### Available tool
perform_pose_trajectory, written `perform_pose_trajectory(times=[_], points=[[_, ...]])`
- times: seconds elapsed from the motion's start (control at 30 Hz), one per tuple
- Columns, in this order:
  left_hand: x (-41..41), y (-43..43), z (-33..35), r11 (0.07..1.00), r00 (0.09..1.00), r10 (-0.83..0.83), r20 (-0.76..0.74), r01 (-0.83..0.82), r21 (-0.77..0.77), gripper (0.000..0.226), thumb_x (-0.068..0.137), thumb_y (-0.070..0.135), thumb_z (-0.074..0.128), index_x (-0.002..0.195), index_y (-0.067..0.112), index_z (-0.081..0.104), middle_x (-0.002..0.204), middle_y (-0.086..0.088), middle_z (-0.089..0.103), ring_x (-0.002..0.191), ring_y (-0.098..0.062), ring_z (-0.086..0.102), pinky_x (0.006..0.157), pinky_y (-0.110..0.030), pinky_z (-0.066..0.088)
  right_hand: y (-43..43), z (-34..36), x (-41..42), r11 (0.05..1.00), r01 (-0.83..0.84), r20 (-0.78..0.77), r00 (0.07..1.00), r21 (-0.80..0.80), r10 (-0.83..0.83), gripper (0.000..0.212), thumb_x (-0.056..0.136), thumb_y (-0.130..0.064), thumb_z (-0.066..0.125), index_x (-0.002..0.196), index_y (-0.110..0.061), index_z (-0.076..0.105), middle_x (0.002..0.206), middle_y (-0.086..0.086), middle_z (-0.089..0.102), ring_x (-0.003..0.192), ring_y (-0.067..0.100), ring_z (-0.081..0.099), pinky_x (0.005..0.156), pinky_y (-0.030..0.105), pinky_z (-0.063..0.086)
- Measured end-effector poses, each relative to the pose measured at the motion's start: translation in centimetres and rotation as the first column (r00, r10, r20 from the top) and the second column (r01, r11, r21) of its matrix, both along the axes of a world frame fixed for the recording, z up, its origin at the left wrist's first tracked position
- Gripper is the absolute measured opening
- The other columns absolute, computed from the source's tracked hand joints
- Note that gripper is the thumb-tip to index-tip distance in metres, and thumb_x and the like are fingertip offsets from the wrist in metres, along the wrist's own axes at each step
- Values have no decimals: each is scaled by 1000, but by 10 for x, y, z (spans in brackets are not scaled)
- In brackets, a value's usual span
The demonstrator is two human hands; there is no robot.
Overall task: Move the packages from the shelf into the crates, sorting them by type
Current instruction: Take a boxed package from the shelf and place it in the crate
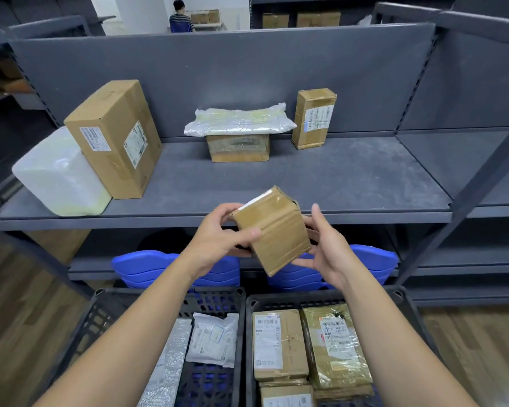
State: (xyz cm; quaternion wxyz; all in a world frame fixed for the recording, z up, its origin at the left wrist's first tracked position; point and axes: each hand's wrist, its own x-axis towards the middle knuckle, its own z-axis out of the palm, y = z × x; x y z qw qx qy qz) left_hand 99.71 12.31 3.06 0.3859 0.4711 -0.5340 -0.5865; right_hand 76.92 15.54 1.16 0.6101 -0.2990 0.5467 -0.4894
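Both hands, left hand (pixel 215 233) and right hand (pixel 325 248), clamp small taped cardboard box (pixel 272 230) above crates | right crate (pixel 406 304): boxes | left crate (pixel 100 306): mailer bags | shelf (pixel 321 177): five packages left

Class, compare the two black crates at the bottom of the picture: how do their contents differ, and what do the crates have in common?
The left crate holds soft plastic mailer bags, white and silvery; the right crate holds stiff brown cardboard boxes. The bags lie loosely, with blue showing through the left crate's bare floor; the boxes sit packed side by side, hiding most of the right crate's floor. Both crates are black, lattice-walled, and stand side by side below the shelf.
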Motion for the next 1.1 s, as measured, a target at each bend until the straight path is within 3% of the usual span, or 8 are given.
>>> perform_pose_trajectory(times=[0.2, 0.3, 0.37, 0.43, 0.5, 0.6, 0.87, 1.1], points=[[-4, 14, -8, 901, 938, -142, 316, 254, -351, 77, 74, 6, 92, 129, 42, 52, 143, 6, 43, 97, -11, 57, 87, -27, 59, -10, 9, -9, 987, -119, -6, 993, 112, 120, 69, 85, -86, 52, 125, -35, 73, 118, 5, 78, 113, 32, 73, 90, 64, 56], [-4, 19, -14, 802, 875, -135, 464, 372, -468, 70, 75, 7, 89, 123, 45, 53, 160, 7, 22, 121, 5, 49, 98, -9, 43, -14, 8, -8, 985, -113, 20, 994, 131, 111, 54, 93, -65, 64, 131, -28, 71, 119, 5, 78, 114, 31, 73, 89, 55, 60], [-5, 20, -17, 791, 896, -129, 426, 352, -501, 58, 76, 17, 89, 120, 39, 58, 164, 5, 19, 139, 8, 39, 101, -7, 39, -14, 9, -4, 996, -55, 13, 998, 65, 54, 33, 101, -40, 61, 130, -26, 68, 112, 4, 80, 108, 28, 74, 83, 48, 62], [-10, 20, -16, 882, 966, -58, 252, 168, -440, 53, 80, 35, 84, 127, 38, 59, 162, 7, 32, 133, 6, 49, 97, -16, 50, -13, 8, -1, 1000, -1, 50, 999, -5, 1, 27, 102, -27, 62, 128, -24, 64, 115, 6, 80, 109, 28, 74, 89, 55, 61], [-11, 15, -12, 982, 997, 75, 2, -74, -175, 50, 94, 36, 74, 140, 33, 55, 151, 3, 52, 119, -1, 63, 80, -23, 58, -12, 5, 1, 998, 4, 113, 994, -56, 3, 34, 101, -20, 65, 135, -22, 61, 121, 7, 78, 115, 30, 73, 97, 57, 59], [-4, 6, -9, 997, 1000, 20, -22, -18, 75, 48, 101, 29, 67, 146, 22, 54, 130, -2, 72, 114, -16, 72, 68, -24, 57, -9, 1, 2, 989, -14, 130, 991, -148, 34, 50, 96, -6, 69, 142, -21, 57, 127, 8, 75, 117, 29, 72, 90, 46, 61], [2, 7, -11, 994, 996, -71, -57, 67, -81, 75, 84, -2, 80, 145, 35, 57, 137, 1, 69, 123, -18, 68, 100, -36, 57, -2, -10, -11, 959, -134, 201, 962, -249, 186, 109, 77, 11, 78, 163, -34, 28, 148, 2, 62, 134, 25, 62, 103, 49, 53], [-5, 9, -5, 938, 967, -145, 208, 201, -281, 95, 72, 2, 88, 148, 45, 53, 148, 17, 59, 140, -6, 51, 118, -41, 43, 9, -17, -24, 958, -181, 189, 956, -224, 225, 113, 75, 23, 67, 166, -26, 21, 150, 13, 59, 131, 31, 61, 92, 43, 59]])
